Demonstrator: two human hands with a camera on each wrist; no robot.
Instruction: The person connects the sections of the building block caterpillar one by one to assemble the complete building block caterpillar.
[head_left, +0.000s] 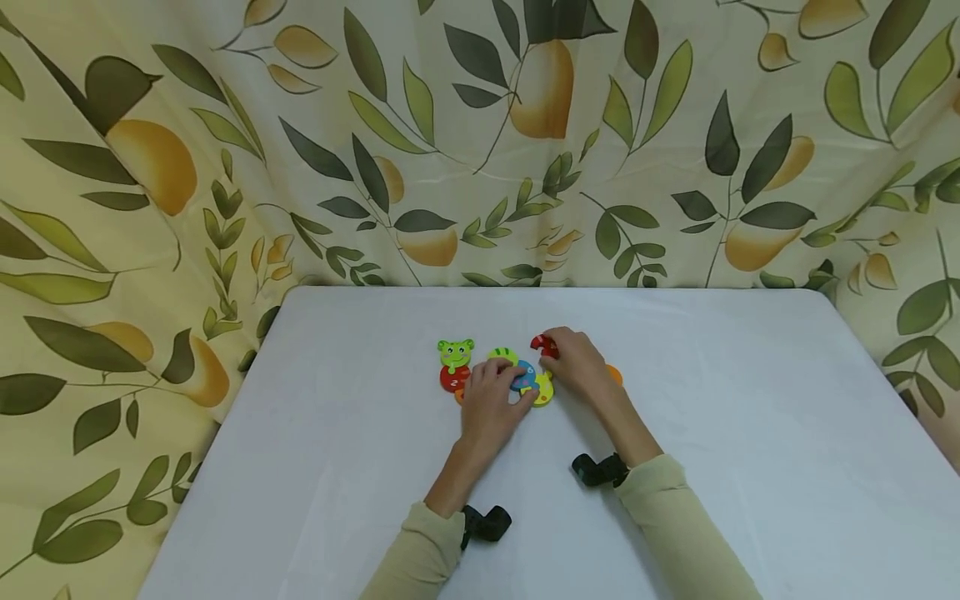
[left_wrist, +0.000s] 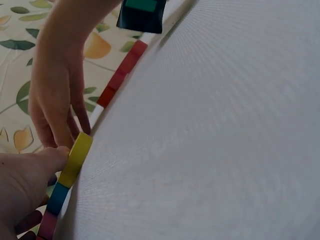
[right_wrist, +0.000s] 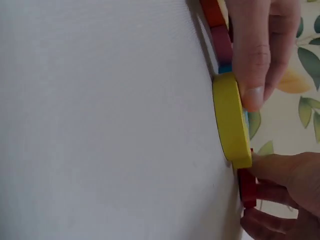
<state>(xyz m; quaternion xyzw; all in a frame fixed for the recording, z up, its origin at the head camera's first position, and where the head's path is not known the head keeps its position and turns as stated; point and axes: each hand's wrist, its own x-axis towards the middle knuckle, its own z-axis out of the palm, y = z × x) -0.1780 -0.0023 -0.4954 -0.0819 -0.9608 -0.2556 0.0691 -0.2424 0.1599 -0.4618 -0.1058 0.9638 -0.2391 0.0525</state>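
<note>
Flat, brightly coloured wooden puzzle pieces form a curved row on the white table. My left hand rests over the middle of it, its fingers on the blue piece numbered 6 and its thumb touching the yellow piece. Just right of these, my right hand pinches a red piece between thumb and fingers; part of that piece is hidden. A green piece lies beyond my left fingers. At the left end sit a green animal-face piece and a red piece numbered 2.
An orange piece shows partly behind my right wrist. White cloth covers the table. Patterned curtain fabric hangs along its far edge. A black wrist camera is strapped to the left arm, another to the right.
</note>
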